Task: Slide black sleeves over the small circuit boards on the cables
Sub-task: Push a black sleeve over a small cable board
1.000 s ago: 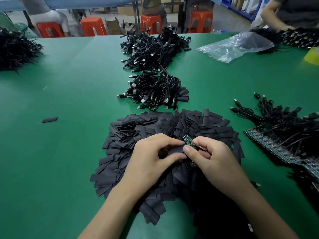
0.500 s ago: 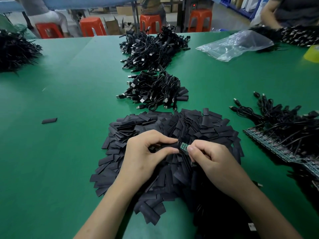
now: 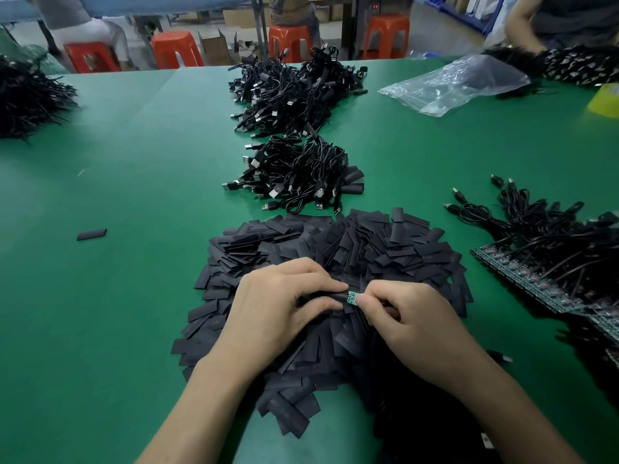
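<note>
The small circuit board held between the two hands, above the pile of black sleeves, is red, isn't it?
Not red: the head view shows the small circuit board is green. The rest holds: the right hand pinches it and the left hand holds a sleeve at it, above the pile of black sleeves.

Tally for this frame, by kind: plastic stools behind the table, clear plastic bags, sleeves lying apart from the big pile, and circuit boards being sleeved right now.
Plastic stools: 4
Clear plastic bag: 1
Sleeve lying apart from the pile: 1
Circuit board being sleeved: 1
Total: 7
</note>
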`<state>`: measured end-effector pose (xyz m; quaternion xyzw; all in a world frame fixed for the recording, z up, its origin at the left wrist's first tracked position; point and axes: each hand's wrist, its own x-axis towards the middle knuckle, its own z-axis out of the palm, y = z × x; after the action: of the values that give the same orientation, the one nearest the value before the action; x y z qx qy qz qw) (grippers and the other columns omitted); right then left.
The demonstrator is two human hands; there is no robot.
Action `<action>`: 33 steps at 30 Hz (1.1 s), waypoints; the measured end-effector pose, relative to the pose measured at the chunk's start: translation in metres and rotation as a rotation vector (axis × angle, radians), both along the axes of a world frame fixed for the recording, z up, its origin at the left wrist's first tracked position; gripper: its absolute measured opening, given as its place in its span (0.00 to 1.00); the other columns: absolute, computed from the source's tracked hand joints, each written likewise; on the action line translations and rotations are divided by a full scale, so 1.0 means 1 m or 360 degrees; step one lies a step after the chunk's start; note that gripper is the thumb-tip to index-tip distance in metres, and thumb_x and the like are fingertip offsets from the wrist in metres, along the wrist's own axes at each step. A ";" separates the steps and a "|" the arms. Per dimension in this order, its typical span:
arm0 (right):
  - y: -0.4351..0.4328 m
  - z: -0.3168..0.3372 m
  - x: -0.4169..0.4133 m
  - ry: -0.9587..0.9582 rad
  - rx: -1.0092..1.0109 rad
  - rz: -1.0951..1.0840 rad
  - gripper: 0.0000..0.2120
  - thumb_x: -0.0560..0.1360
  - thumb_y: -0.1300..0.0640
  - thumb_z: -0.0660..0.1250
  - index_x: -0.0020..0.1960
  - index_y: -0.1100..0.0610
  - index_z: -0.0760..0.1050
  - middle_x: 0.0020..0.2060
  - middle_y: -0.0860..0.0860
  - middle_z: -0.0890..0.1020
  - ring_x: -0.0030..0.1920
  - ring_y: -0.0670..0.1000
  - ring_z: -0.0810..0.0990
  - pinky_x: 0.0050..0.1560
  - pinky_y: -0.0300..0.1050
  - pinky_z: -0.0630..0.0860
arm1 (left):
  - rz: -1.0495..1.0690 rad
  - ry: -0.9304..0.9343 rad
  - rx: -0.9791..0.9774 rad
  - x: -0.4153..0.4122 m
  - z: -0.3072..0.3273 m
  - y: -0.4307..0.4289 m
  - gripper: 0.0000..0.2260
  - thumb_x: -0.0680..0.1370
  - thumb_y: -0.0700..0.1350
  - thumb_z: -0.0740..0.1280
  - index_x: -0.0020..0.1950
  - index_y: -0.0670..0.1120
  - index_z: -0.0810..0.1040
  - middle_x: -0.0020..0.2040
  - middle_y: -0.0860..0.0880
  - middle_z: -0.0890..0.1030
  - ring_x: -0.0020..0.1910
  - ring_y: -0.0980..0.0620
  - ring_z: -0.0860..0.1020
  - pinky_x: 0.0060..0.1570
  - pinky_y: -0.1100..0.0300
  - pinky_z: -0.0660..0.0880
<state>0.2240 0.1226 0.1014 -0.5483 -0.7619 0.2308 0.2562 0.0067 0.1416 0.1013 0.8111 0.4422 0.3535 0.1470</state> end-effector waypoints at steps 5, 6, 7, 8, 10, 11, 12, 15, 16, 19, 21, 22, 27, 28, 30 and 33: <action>0.000 0.002 0.001 0.0099 -0.0051 0.0031 0.19 0.81 0.45 0.62 0.34 0.51 0.67 0.28 0.44 0.73 0.30 0.48 0.69 0.32 0.41 0.61 | 0.0032 -0.0123 -0.0072 0.005 -0.001 -0.001 0.09 0.74 0.47 0.78 0.54 0.51 0.88 0.49 0.59 0.83 0.46 0.64 0.80 0.49 0.65 0.77; 0.000 0.002 0.002 0.0128 -0.0074 0.0045 0.19 0.81 0.45 0.62 0.34 0.51 0.68 0.27 0.45 0.72 0.30 0.48 0.69 0.33 0.42 0.61 | 0.0007 -0.0123 -0.0084 0.004 -0.002 0.000 0.09 0.74 0.46 0.78 0.54 0.50 0.88 0.49 0.58 0.83 0.47 0.64 0.80 0.50 0.67 0.76; 0.001 0.003 0.003 0.0157 -0.0096 0.0058 0.18 0.81 0.46 0.62 0.34 0.51 0.68 0.27 0.46 0.71 0.30 0.47 0.68 0.33 0.43 0.62 | -0.0026 -0.0117 -0.0093 0.004 -0.002 0.000 0.09 0.74 0.46 0.78 0.54 0.50 0.88 0.49 0.58 0.84 0.48 0.63 0.81 0.51 0.67 0.76; 0.002 0.003 0.004 0.0185 -0.0121 0.0069 0.18 0.80 0.45 0.62 0.34 0.51 0.69 0.26 0.46 0.71 0.30 0.47 0.68 0.34 0.44 0.62 | -0.0056 -0.0115 -0.0106 0.003 -0.002 0.001 0.09 0.74 0.46 0.78 0.54 0.50 0.88 0.50 0.58 0.84 0.49 0.61 0.82 0.51 0.65 0.77; 0.002 0.004 0.005 0.0230 -0.0167 0.0088 0.18 0.80 0.45 0.63 0.35 0.51 0.70 0.26 0.46 0.70 0.29 0.46 0.66 0.34 0.44 0.62 | -0.0099 -0.0132 -0.0148 0.001 -0.002 0.002 0.09 0.74 0.46 0.79 0.53 0.51 0.88 0.49 0.58 0.84 0.50 0.58 0.82 0.50 0.63 0.78; 0.003 0.004 0.006 0.0239 -0.0181 0.0096 0.17 0.80 0.45 0.63 0.35 0.52 0.71 0.26 0.46 0.70 0.29 0.46 0.66 0.34 0.44 0.62 | -0.0117 -0.0144 -0.0173 0.000 -0.002 0.003 0.09 0.74 0.47 0.79 0.53 0.51 0.88 0.49 0.58 0.84 0.49 0.57 0.83 0.49 0.62 0.78; 0.003 0.005 0.006 0.0241 -0.0191 0.0105 0.18 0.80 0.46 0.63 0.35 0.53 0.71 0.26 0.46 0.69 0.29 0.46 0.66 0.34 0.43 0.61 | -0.0133 -0.0156 -0.0199 -0.001 -0.002 0.003 0.09 0.73 0.48 0.79 0.53 0.51 0.88 0.49 0.58 0.84 0.48 0.56 0.83 0.47 0.61 0.78; 0.003 0.004 0.008 0.0250 -0.0230 0.0131 0.18 0.81 0.48 0.65 0.35 0.53 0.71 0.25 0.46 0.69 0.28 0.44 0.66 0.33 0.40 0.60 | -0.0179 -0.0186 -0.0267 -0.004 -0.002 0.006 0.09 0.72 0.48 0.79 0.52 0.52 0.88 0.47 0.58 0.84 0.44 0.54 0.82 0.42 0.64 0.75; 0.004 0.004 0.009 0.0257 -0.0243 0.0140 0.18 0.81 0.49 0.65 0.34 0.53 0.71 0.25 0.45 0.69 0.28 0.44 0.65 0.32 0.39 0.60 | -0.0200 -0.0190 -0.0286 -0.005 -0.003 0.007 0.10 0.72 0.47 0.80 0.52 0.52 0.88 0.47 0.58 0.84 0.43 0.55 0.82 0.42 0.65 0.75; 0.005 0.005 0.011 0.0297 -0.0315 0.0186 0.19 0.82 0.50 0.65 0.34 0.53 0.72 0.25 0.46 0.67 0.28 0.43 0.64 0.30 0.40 0.59 | -0.0254 -0.0198 -0.0326 -0.004 -0.002 0.007 0.10 0.72 0.45 0.80 0.52 0.51 0.89 0.47 0.57 0.84 0.43 0.58 0.81 0.42 0.69 0.72; 0.006 0.006 0.013 0.0324 -0.0373 0.0219 0.19 0.83 0.49 0.65 0.34 0.53 0.72 0.27 0.48 0.67 0.29 0.45 0.65 0.31 0.45 0.61 | -0.0261 -0.0196 -0.0308 -0.004 -0.002 0.006 0.09 0.72 0.45 0.80 0.52 0.51 0.89 0.47 0.57 0.84 0.44 0.59 0.81 0.44 0.70 0.72; 0.006 0.006 0.014 0.0337 -0.0391 0.0227 0.19 0.82 0.48 0.64 0.34 0.53 0.73 0.27 0.48 0.67 0.29 0.46 0.65 0.32 0.47 0.61 | -0.0254 -0.0194 -0.0286 -0.003 -0.002 0.005 0.09 0.72 0.45 0.80 0.52 0.51 0.89 0.47 0.57 0.84 0.45 0.58 0.82 0.45 0.69 0.73; 0.004 0.005 0.009 0.0287 -0.0309 0.0146 0.18 0.82 0.51 0.65 0.33 0.52 0.73 0.25 0.44 0.69 0.27 0.43 0.66 0.31 0.39 0.60 | -0.0216 -0.0207 -0.0184 0.007 -0.003 0.001 0.09 0.73 0.47 0.78 0.53 0.51 0.88 0.47 0.57 0.84 0.46 0.59 0.82 0.46 0.65 0.75; 0.004 0.004 0.007 0.0253 -0.0275 0.0128 0.18 0.81 0.50 0.65 0.34 0.52 0.73 0.24 0.44 0.70 0.27 0.44 0.67 0.32 0.39 0.60 | -0.0200 -0.0207 -0.0185 0.009 -0.004 0.000 0.09 0.73 0.47 0.78 0.53 0.51 0.88 0.47 0.57 0.83 0.45 0.59 0.82 0.46 0.65 0.75; 0.003 0.004 0.005 0.0238 -0.0233 0.0116 0.16 0.80 0.49 0.65 0.35 0.51 0.76 0.24 0.44 0.71 0.27 0.45 0.67 0.32 0.40 0.60 | -0.0148 -0.0213 -0.0180 0.010 -0.004 -0.001 0.09 0.73 0.47 0.79 0.53 0.51 0.88 0.47 0.57 0.83 0.46 0.60 0.82 0.47 0.66 0.75; 0.002 0.006 0.005 0.0353 -0.0188 0.0107 0.09 0.80 0.51 0.67 0.41 0.48 0.79 0.28 0.48 0.75 0.29 0.45 0.70 0.33 0.44 0.66 | -0.0070 -0.0233 -0.0152 0.007 -0.002 0.001 0.10 0.72 0.47 0.80 0.53 0.49 0.88 0.47 0.57 0.84 0.47 0.60 0.82 0.49 0.69 0.74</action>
<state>0.2290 0.1248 0.1071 -0.5077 -0.7319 0.3429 0.2983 0.0134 0.1423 0.0991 0.7847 0.4287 0.3869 0.2252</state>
